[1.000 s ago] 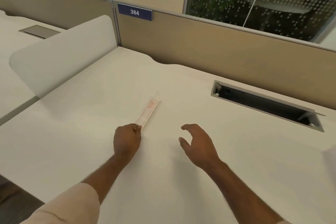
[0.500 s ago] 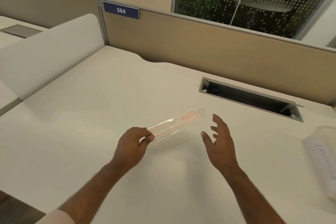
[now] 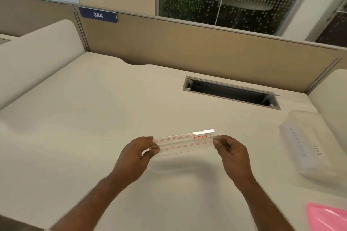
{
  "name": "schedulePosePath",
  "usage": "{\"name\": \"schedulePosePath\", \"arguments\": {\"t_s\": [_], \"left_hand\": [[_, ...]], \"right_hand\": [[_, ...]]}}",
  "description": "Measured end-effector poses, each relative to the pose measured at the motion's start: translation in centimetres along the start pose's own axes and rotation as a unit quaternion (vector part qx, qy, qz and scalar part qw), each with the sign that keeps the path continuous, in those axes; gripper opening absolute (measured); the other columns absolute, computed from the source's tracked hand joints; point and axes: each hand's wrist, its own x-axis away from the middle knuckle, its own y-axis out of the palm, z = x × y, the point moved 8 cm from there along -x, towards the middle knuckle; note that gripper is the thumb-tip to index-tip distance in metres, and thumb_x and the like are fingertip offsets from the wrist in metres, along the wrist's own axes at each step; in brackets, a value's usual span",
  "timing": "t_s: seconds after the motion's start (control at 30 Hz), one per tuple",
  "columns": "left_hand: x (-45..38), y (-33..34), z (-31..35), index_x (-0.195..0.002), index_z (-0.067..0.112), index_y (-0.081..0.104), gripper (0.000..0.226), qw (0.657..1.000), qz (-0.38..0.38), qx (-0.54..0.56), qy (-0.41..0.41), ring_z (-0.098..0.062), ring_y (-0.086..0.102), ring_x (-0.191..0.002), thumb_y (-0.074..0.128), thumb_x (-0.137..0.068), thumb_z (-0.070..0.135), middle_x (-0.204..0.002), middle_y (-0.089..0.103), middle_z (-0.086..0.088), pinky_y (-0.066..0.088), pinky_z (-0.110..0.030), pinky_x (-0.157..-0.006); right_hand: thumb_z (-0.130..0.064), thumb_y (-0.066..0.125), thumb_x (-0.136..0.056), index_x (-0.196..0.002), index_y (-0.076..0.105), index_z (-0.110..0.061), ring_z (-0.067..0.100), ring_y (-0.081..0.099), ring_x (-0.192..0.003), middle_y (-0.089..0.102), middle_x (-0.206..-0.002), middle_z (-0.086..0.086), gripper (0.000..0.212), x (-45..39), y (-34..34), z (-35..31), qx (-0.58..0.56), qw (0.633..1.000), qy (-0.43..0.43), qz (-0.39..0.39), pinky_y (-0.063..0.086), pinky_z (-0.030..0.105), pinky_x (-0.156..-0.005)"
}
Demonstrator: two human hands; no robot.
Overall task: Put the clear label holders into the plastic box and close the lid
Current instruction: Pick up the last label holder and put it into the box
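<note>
A clear label holder (image 3: 185, 143) with thin red lines and a small red logo is held level above the desk, lying left to right. My left hand (image 3: 136, 153) pinches its left end. My right hand (image 3: 231, 151) pinches its right end. The plastic box (image 3: 308, 144) is a translucent container with handwriting on its top, sitting on the desk to the right of my right hand, apart from it. Its lid looks shut.
The cream desk (image 3: 93, 118) has an open cable slot (image 3: 231, 93) behind the hands. A tan partition (image 3: 187, 47) with a "384" sign (image 3: 98, 15) runs along the back. A pink sheet (image 3: 328, 217) lies at the front right corner. White side dividers stand at left and right.
My left hand lifted the holder off the desk and swung it from pointing away to lying crosswise. My right hand closed on its free end. The view shifted right, showing the box.
</note>
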Motion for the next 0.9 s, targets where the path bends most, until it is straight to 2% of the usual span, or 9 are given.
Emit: {"name": "schedulePosePath", "arguments": {"t_s": [0.07, 0.1, 0.17, 0.33, 0.4, 0.47, 0.63, 0.77, 0.9], "left_hand": [[0.2, 0.5, 0.5, -0.089, 0.044, 0.07, 0.02, 0.999, -0.006, 0.043, -0.029, 0.005, 0.061, -0.094, 0.073, -0.088, 0.024, -0.101, 0.07, 0.026, 0.046, -0.016, -0.081], [0.2, 0.8, 0.8, -0.085, 0.046, 0.068, 0.02, 0.997, -0.011, 0.067, -0.045, 0.005, 0.06, -0.082, 0.071, -0.089, 0.026, -0.095, 0.072, 0.027, 0.043, -0.01, -0.073], [0.1, 1.5, 1.4, -0.087, 0.041, 0.069, 0.013, 0.992, -0.016, 0.101, -0.069, 0.0, 0.055, -0.062, 0.067, -0.092, 0.029, -0.09, 0.072, 0.024, 0.04, -0.01, -0.06], [-0.3, 2.8, 2.4, -0.092, 0.026, 0.07, 0.01, 0.964, -0.026, 0.219, -0.15, -0.002, 0.067, -0.073, 0.061, -0.096, 0.029, -0.075, 0.076, 0.002, 0.044, -0.024, -0.073], [-0.4, 3.1, 2.3, -0.088, 0.024, 0.071, 0.019, 0.959, -0.013, 0.215, -0.185, 0.003, 0.064, -0.068, 0.059, -0.096, 0.036, -0.07, 0.074, 0.002, 0.041, -0.027, -0.07], [-0.6, 3.3, 2.2, -0.081, 0.022, 0.071, 0.028, 0.956, 0.006, 0.202, -0.213, 0.006, 0.061, -0.058, 0.057, -0.097, 0.04, -0.064, 0.072, 0.003, 0.04, -0.028, -0.065], [-0.7, 4.1, 1.9, -0.08, 0.013, 0.071, 0.036, 0.936, 0.007, 0.216, -0.278, -0.005, 0.062, -0.05, 0.053, -0.099, 0.038, -0.051, 0.064, 0.004, 0.042, -0.028, -0.063], [-0.3, 4.9, 1.4, -0.08, 0.011, 0.072, 0.035, 0.918, -0.01, 0.213, -0.334, -0.015, 0.057, -0.061, 0.055, -0.099, 0.035, -0.057, 0.062, 0.002, 0.043, -0.03, -0.063], [0.4, 5.4, 1.5, -0.085, 0.01, 0.073, 0.033, 0.891, -0.034, 0.235, -0.387, -0.017, 0.06, -0.068, 0.057, -0.098, 0.035, -0.068, 0.065, -0.002, 0.048, -0.03, -0.064]], "right_hand": [[-0.023, 0.066, -0.09, -0.084, 0.072, -0.032, 0.011, 0.066, -0.069, 0.074, -0.079, -0.012, 0.012, 0.5, -1.2, 0.5, -0.02, 1.0, 0.015, 0.007, 0.054, 0.026, -0.069], [-0.024, 0.067, -0.09, -0.081, 0.072, -0.032, 0.013, 0.067, -0.067, 0.074, -0.079, -0.01, 0.013, 0.6, -1.8, 0.7, -0.029, 0.999, 0.023, 0.01, 0.055, 0.026, -0.067], [-0.025, 0.069, -0.088, -0.078, 0.072, -0.03, 0.011, 0.065, -0.059, 0.074, -0.076, -0.007, 0.012, 0.9, -2.8, 1.0, -0.041, 0.998, 0.039, 0.012, 0.053, 0.02, -0.061], [-0.025, 0.07, -0.087, -0.079, 0.074, -0.023, 0.008, 0.059, -0.059, 0.071, -0.073, 0.0, 0.009, 1.7, -5.0, 1.1, -0.068, 0.996, 0.064, 0.007, 0.05, 0.026, -0.059], [-0.023, 0.073, -0.084, -0.084, 0.076, -0.026, 0.008, 0.06, -0.067, 0.072, -0.081, 0.001, 0.004, 2.0, -5.6, 1.1, -0.078, 0.994, 0.071, -0.018, 0.053, 0.029, -0.064], [-0.02, 0.076, -0.081, -0.089, 0.076, -0.028, 0.01, 0.061, -0.076, 0.072, -0.087, 0.001, 0.011, 2.4, -6.0, 1.2, -0.077, 0.994, 0.07, -0.043, 0.053, 0.034, -0.071], [-0.019, 0.079, -0.077, -0.098, 0.074, -0.033, 0.01, 0.063, -0.092, 0.071, -0.102, -0.01, 0.026, 3.2, -6.3, 1.2, -0.074, 0.992, 0.051, -0.088, 0.05, 0.032, -0.083], [-0.015, 0.078, -0.079, -0.094, 0.075, -0.033, 0.007, 0.065, -0.098, 0.074, -0.101, -0.01, 0.023, 3.4, -5.9, 1.6, -0.076, 0.992, 0.05, -0.091, 0.049, 0.03, -0.085], [-0.012, 0.076, -0.081, -0.083, 0.078, -0.025, 0.001, 0.066, -0.081, 0.076, -0.087, -0.007, 0.013, 3.2, -6.2, 2.2, -0.093, 0.992, 0.073, -0.046, 0.047, 0.022, -0.078]]}}
